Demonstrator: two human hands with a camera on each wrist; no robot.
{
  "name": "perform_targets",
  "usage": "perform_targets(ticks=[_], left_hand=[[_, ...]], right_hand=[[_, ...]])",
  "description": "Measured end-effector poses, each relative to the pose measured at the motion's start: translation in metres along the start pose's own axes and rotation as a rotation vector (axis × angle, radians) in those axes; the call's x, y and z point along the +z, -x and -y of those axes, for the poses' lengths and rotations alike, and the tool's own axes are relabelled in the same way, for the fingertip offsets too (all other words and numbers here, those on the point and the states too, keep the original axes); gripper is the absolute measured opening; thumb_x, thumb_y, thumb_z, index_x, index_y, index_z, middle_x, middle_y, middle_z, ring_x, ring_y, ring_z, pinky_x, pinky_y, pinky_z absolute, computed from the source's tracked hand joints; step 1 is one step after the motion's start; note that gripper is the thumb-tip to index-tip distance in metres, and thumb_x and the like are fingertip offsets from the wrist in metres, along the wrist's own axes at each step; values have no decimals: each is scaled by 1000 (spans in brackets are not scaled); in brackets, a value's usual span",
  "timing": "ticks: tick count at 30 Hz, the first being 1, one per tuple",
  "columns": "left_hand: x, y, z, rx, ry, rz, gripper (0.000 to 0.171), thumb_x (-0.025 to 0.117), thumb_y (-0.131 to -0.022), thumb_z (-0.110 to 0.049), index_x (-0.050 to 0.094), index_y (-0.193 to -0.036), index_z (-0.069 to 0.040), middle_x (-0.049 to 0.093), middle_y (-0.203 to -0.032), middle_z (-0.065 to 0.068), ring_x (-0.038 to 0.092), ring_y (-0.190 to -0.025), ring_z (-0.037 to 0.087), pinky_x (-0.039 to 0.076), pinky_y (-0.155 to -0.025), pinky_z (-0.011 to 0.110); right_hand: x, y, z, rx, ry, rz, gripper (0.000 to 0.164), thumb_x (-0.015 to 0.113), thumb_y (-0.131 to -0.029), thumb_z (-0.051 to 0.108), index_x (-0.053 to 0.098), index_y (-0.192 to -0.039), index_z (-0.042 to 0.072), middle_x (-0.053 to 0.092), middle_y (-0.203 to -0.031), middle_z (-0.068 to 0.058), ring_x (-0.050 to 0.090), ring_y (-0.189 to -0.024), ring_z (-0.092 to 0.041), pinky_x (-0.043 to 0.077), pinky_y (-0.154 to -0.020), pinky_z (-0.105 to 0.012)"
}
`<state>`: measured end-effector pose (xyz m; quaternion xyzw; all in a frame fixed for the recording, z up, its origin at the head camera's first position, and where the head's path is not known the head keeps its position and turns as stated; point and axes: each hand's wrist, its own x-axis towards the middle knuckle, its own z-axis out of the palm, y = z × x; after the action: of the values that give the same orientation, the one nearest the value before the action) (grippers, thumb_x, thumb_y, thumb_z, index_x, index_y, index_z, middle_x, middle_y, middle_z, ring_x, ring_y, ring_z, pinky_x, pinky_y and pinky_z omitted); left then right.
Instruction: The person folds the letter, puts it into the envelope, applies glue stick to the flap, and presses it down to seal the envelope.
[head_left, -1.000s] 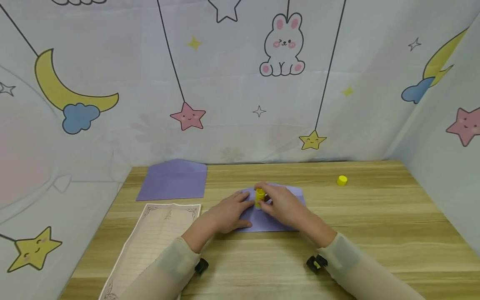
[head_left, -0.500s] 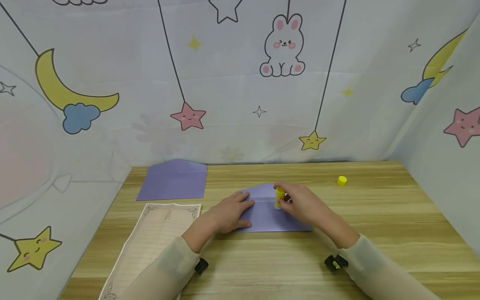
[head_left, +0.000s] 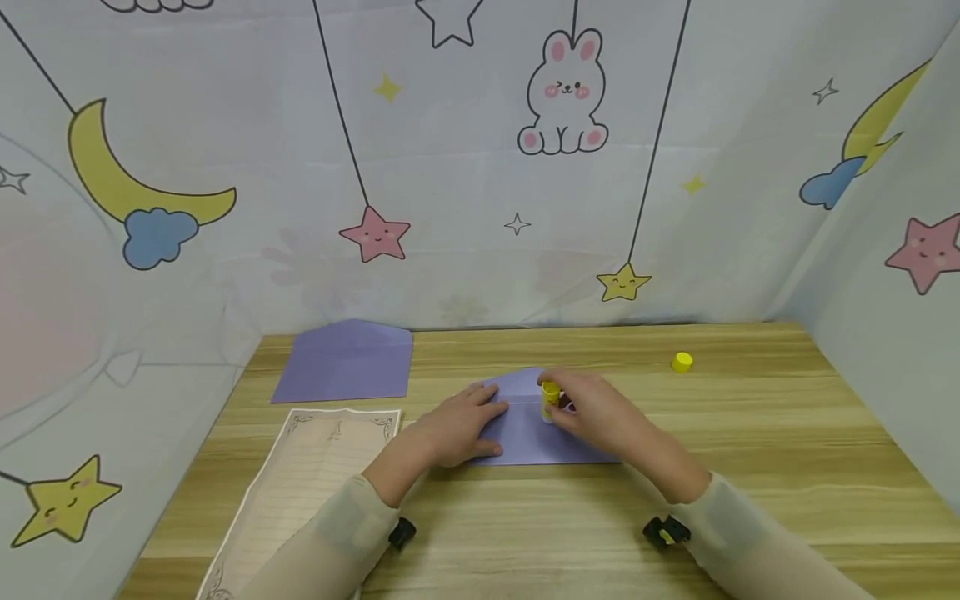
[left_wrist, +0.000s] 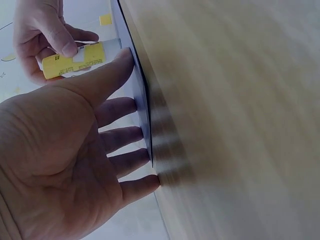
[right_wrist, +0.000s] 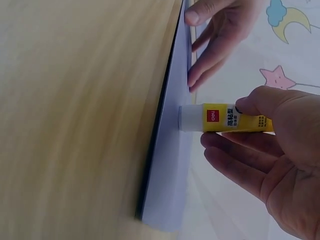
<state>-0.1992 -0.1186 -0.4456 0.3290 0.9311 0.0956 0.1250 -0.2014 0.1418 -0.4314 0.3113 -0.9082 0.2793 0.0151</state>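
Observation:
A purple envelope (head_left: pixel 525 433) lies on the table in front of me, its flap spread toward the back. My left hand (head_left: pixel 459 425) rests on its left part with straight, spread fingers; the left wrist view shows the fingertips pressing on the paper. In my right hand (head_left: pixel 600 408) I grip a yellow glue stick (head_left: pixel 551 402), held upright. The right wrist view shows the white end of the glue stick (right_wrist: pixel 220 118) touching the envelope (right_wrist: pixel 167 165), with thumb and fingers around the yellow barrel.
A yellow cap (head_left: pixel 682 362) sits at the back right of the wooden table (head_left: pixel 787 467). Another purple envelope (head_left: pixel 345 367) lies at the back left. In front of it is a lined sheet with an ornate border (head_left: pixel 300 483), partly under my left forearm. A printed curtain (head_left: pixel 450 150) hangs behind.
My right hand has slid the glue stick rightward across the envelope, then slightly back to the left. The left hand has stayed in place.

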Motion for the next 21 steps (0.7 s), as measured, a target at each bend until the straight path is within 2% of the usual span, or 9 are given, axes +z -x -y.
perform_targets(ticks=[7, 12, 17, 21], left_hand=[[0, 0, 0, -3, -7, 7, 68, 71, -103, -42, 51, -157, -7, 35, -168, 20, 27, -156, 43, 28, -126, 50], [-1, 1, -1, -9, 8, 9, 68, 71, -103, -42, 51, -157, -7, 33, -169, 19, 27, -157, 43, 28, -126, 51], [0, 1, 0, -3, 13, 4, 67, 71, -103, -42, 52, -157, -7, 33, -169, 19, 27, -156, 43, 28, -126, 51], [0, 0, 0, -4, 6, -2, 67, 71, -103, -42, 52, -156, -7, 35, -168, 20, 28, -156, 43, 29, -125, 52]], right_hand=[[15, -14, 14, -66, -4, 4, 41, 77, -98, 9, 63, -136, 2, 73, -106, -3, 74, -92, -17, 60, -77, -30], [22, -23, 22, -93, -25, 25, 43, 76, -100, 10, 61, -139, 2, 74, -111, -5, 74, -95, -18, 60, -76, -28], [23, -24, 23, -106, -22, 22, 42, 76, -99, 8, 61, -139, 2, 74, -107, -4, 73, -92, -16, 58, -74, -28], [17, -21, 21, -79, 20, 24, 43, 75, -99, 8, 62, -139, 2, 73, -102, -2, 72, -89, -15, 58, -74, -29]])
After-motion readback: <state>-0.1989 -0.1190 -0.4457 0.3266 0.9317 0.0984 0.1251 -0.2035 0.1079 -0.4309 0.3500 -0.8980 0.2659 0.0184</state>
